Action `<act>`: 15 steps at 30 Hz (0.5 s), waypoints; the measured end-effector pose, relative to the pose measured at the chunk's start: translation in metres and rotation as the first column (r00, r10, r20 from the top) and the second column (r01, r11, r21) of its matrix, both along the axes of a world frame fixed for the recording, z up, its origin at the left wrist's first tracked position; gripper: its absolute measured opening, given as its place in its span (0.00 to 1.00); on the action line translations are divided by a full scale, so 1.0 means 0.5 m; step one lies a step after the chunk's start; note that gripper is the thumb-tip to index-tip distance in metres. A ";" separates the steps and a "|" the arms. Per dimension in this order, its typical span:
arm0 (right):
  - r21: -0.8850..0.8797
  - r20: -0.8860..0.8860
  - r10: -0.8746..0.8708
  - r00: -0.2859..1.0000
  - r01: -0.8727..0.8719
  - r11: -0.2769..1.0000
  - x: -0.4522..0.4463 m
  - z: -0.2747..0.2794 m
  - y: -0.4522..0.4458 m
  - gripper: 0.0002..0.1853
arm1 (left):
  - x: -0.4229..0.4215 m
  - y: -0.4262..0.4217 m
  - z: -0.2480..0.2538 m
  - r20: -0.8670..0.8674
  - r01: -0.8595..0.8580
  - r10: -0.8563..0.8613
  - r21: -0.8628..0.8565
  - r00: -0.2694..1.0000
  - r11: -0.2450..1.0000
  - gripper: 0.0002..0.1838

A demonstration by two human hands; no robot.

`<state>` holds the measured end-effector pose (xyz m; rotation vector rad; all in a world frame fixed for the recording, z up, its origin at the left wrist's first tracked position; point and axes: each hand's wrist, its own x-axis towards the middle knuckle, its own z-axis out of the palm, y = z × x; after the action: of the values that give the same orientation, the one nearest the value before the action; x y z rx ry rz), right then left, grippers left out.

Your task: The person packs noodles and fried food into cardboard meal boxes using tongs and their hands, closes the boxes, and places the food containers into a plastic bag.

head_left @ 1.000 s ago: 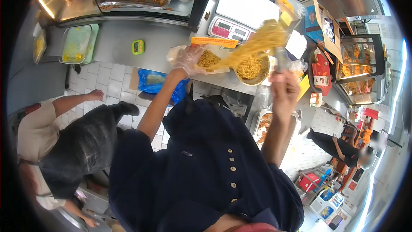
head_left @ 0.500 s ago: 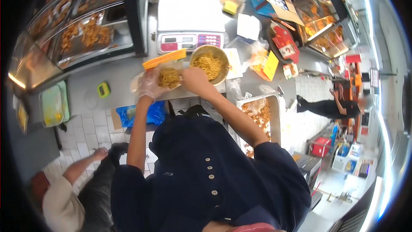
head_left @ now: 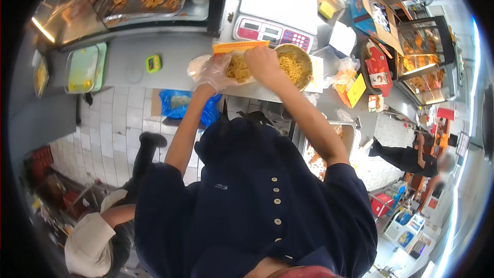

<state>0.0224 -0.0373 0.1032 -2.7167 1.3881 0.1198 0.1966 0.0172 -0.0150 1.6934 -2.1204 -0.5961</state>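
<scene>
My left hand (head_left: 215, 73), in a clear plastic glove, grips the left side of an open container of noodles (head_left: 237, 69). An orange-yellow flap (head_left: 241, 46) stands along the container's far edge. Closed and without a glove, my right hand (head_left: 263, 65) is at the container's right side, between it and a round bowl (head_left: 307, 73) of noodles. Whatever my right hand holds is hidden behind its fingers. The bowl rests on the counter just right of that hand.
Beyond the bowl stands a white scale (head_left: 278, 6). A green timer (head_left: 153, 63) and a green tray (head_left: 85, 69) lie to the left. A metal tray of food (head_left: 354, 141) is at the right. Other people are at lower left (head_left: 91, 242) and far right (head_left: 411, 159).
My right hand has come down and left from over the bowl, where it held a utensil lifting noodles, to the container. My left hand keeps its hold. The co-worker at lower left has moved.
</scene>
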 end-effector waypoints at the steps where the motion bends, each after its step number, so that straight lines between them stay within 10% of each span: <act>1: 0.009 0.004 0.016 1.000 -0.016 1.000 0.000 0.004 -0.001 0.06 | 0.003 0.002 0.000 0.004 -0.016 0.016 0.009 1.000 1.000 0.61; 13: -0.029 -0.096 -0.032 0.995 0.030 0.999 -0.040 0.037 -0.018 0.06 | -0.017 -0.003 -0.025 -0.153 0.061 -0.057 0.021 0.987 0.998 0.60; 15: 0.232 0.029 -0.018 0.999 0.011 0.973 -0.061 0.029 -0.032 0.10 | -0.022 -0.010 -0.026 -0.188 0.078 -0.065 0.066 0.980 0.995 0.62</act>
<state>-0.0079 -0.0532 0.1179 -2.5063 1.2961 0.2236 0.1854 0.0122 -0.0278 1.5374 -2.0557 -0.8290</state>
